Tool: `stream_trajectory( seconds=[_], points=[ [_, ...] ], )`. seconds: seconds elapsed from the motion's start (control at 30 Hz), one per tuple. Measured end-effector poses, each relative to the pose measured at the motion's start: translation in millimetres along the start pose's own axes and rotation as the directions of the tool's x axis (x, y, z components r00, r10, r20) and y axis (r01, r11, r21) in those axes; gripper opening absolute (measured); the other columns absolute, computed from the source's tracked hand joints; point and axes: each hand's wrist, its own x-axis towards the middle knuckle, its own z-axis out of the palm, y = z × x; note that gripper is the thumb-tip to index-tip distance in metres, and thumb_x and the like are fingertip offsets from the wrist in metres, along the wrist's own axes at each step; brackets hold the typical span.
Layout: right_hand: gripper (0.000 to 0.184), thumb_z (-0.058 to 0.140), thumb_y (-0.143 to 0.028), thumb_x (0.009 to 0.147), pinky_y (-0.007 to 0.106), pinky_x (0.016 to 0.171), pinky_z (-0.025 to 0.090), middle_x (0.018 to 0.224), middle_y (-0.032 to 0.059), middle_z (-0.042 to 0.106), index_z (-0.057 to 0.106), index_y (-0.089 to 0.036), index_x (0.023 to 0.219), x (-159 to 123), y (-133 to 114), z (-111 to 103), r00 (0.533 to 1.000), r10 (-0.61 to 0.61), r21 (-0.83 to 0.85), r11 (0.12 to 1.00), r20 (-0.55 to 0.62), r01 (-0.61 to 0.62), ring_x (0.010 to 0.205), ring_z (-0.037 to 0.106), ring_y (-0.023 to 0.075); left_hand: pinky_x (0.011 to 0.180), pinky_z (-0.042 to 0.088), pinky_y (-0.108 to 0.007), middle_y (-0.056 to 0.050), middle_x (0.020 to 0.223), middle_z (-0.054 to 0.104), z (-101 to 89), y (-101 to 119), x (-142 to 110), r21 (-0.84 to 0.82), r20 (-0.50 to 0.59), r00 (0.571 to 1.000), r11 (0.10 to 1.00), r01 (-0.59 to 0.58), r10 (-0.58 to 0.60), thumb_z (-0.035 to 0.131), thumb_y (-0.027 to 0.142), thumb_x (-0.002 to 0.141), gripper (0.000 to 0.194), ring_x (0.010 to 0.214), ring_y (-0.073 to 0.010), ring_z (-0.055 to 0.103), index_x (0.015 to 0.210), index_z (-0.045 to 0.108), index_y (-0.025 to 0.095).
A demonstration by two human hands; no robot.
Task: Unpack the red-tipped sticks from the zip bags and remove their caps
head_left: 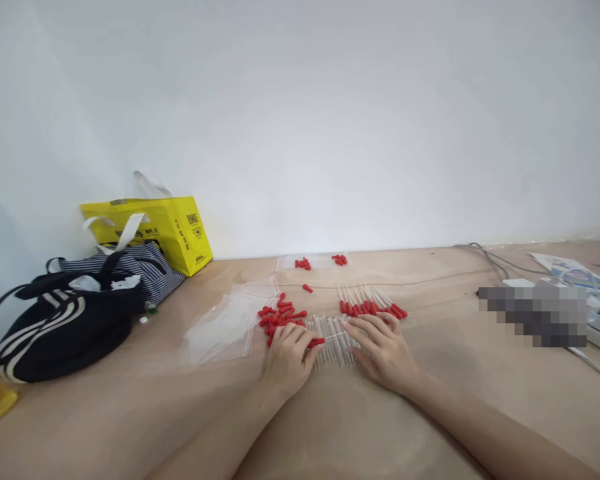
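Observation:
My left hand (290, 353) is closed, with a red rubber dropper bulb (317, 342) at its thumb and fingertips. A thin glass dropper tube (336, 336) runs from that bulb to my right hand (386, 348), whose fingers are closed on the tube's far end. Beneath and between both hands lies a row of bare clear glass tubes (336, 357). A pile of loose red bulbs (283, 312) sits just beyond my left hand, which covers part of it. Past my right hand, several glass droppers with red bulbs (370, 307) lie fanned out.
Clear plastic bags (225, 323) lie left of the bulbs. Bagged red-bulb droppers (313, 263) are by the wall. A black bag (75, 333), striped bag (155, 270) and yellow bag (180, 233) stand left. Cables (485, 250) and papers (575, 273) are at right, beside a pixelated area.

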Motion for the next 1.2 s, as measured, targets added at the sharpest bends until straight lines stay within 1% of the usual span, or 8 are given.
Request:
stream_trajectory(
  seconds=[0.13,0.3,0.4,0.47,0.63,0.8,1.03,1.2],
  points=[
    [0.019,0.049,-0.025,0.083,0.04,0.091,0.019,0.083,0.0003,0.065,0.06,-0.025,0.099,3.7,-4.0,14.1,1.0,-0.015,0.046,0.999,-0.009,0.015,0.091,0.052,0.0158,0.067,0.034,-0.033,-0.002,0.073,0.063,-1.2,7.1,-0.3,0.046,0.013,0.996,0.995,-0.084,0.084,0.047,0.027,0.082,0.015,0.074,-0.0182,0.052,0.078,0.059,0.021],
    [0.02,0.044,-0.017,0.083,0.038,0.088,0.02,0.064,-0.002,0.06,0.061,-0.024,0.09,2.3,-8.5,21.9,0.999,-0.03,0.081,0.996,0.017,0.029,0.073,0.05,0.0122,0.074,0.034,-0.035,-0.002,0.079,0.064,3.1,7.0,-0.7,0.025,-0.014,0.993,0.993,-0.116,0.117,0.046,0.025,0.084,0.015,0.08,-0.0185,0.053,0.084,0.06,0.021],
    [0.02,0.043,-0.015,0.082,0.038,0.087,0.02,0.062,-0.0022,0.058,0.061,-0.022,0.088,1.6,-9.2,20.3,0.999,-0.034,0.092,0.995,0.035,0.03,0.068,0.047,0.0117,0.082,0.034,-0.037,-0.002,0.091,0.065,7.9,5.7,0.4,-0.029,-0.021,0.987,0.987,-0.161,0.16,0.046,0.021,0.084,0.016,0.088,-0.0192,0.053,0.093,0.059,0.021],
    [0.02,0.042,-0.015,0.082,0.038,0.086,0.02,0.061,-0.0025,0.056,0.061,-0.022,0.086,2.4,-9.9,18.2,0.998,-0.04,0.109,0.993,0.038,0.036,0.066,0.046,0.0115,0.085,0.033,-0.039,-0.002,0.093,0.065,9.9,5.2,1.1,-0.044,-0.022,0.986,0.985,-0.168,0.167,0.047,0.02,0.083,0.015,0.09,-0.0198,0.053,0.091,0.059,0.022],
    [0.021,0.04,-0.017,0.083,0.037,0.083,0.02,0.054,-0.003,0.054,0.06,-0.02,0.076,4.3,-11.4,11.8,0.999,-0.033,0.136,0.99,0.029,0.028,0.063,0.043,0.0113,0.088,0.031,-0.042,0.0,0.088,0.067,7.5,5.4,1.7,-0.029,-0.013,0.99,0.99,-0.138,0.138,0.052,0.024,0.081,0.01,0.088,-0.0202,0.054,0.075,0.06,0.021],
    [0.02,0.041,-0.015,0.082,0.037,0.083,0.02,0.052,-0.0035,0.053,0.059,-0.02,0.076,2.1,-10.7,7.2,0.999,-0.043,0.153,0.987,-0.003,0.043,0.063,0.042,0.0113,0.088,0.03,-0.043,0.002,0.084,0.066,3.9,5.8,0.9,0.014,0.016,0.985,0.985,-0.171,0.171,0.054,0.024,0.08,0.011,0.086,-0.0191,0.053,0.071,0.06,0.022],
    [0.018,0.043,-0.013,0.079,0.038,0.081,0.02,0.05,-0.0039,0.05,0.059,-0.02,0.074,0.4,-11.5,5.5,0.996,-0.067,0.168,0.983,-0.054,0.075,0.061,0.041,0.0109,0.09,0.027,-0.041,0.004,0.084,0.064,10.0,3.7,-3.2,0.009,-0.084,0.974,0.977,-0.212,0.212,0.052,0.024,0.08,0.015,0.085,-0.0172,0.05,0.067,0.059,0.022],
    [0.019,0.043,-0.014,0.08,0.037,0.082,0.021,0.049,-0.004,0.05,0.06,-0.02,0.073,-1.6,-10.0,5.0,0.997,-0.063,0.173,0.982,-0.053,0.071,0.061,0.041,0.011,0.089,0.027,-0.041,0.003,0.084,0.064,6.9,1.5,-4.0,-0.017,-0.073,0.975,0.977,-0.213,0.211,0.049,0.021,0.081,0.02,0.085,-0.0173,0.051,0.064,0.059,0.023]
  ],
)
